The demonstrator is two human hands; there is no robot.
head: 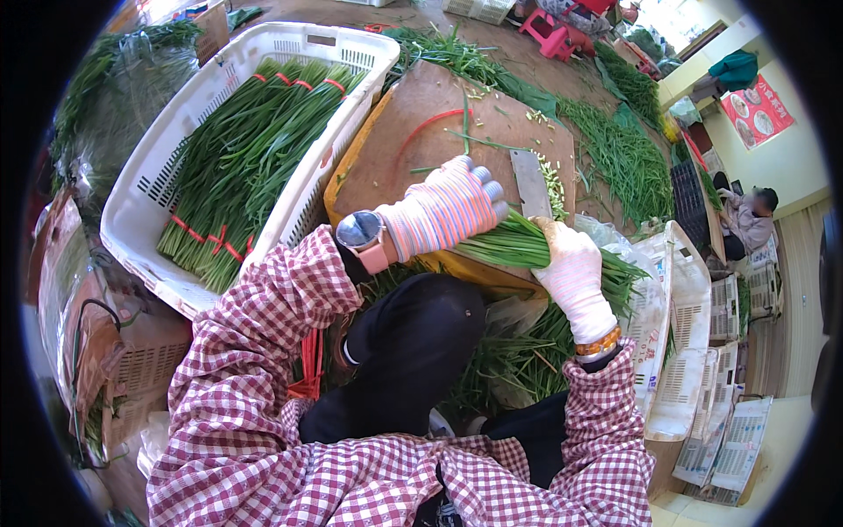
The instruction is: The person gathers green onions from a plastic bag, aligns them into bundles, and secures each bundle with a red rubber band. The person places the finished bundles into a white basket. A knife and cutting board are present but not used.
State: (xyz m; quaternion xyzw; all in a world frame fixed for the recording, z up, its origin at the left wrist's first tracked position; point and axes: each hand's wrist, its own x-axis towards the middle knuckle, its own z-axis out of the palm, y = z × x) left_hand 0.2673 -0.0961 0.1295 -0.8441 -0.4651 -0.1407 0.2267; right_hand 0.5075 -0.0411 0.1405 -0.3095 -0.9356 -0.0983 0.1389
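My right hand (571,263), in a striped knit glove, grips a bunch of long green leafy stalks (507,242) at the near right edge of a wooden board (435,99). My left hand (454,204), gloved too and with a watch at the wrist, lies at the other end of the bunch; its fingertips and what they hold are partly hidden. Just beyond the hands a flat metal blade (532,184) rests on the board beside small cut stem ends (552,188). A red tie strip (428,125) and loose green leaves lie farther back on it.
A white plastic crate (197,99) with bundles in red ties stands at the left. Loose greens (619,158) cover the floor beyond the board. White crates (685,329) stand at the right. A seated person (747,221) is at the far right.
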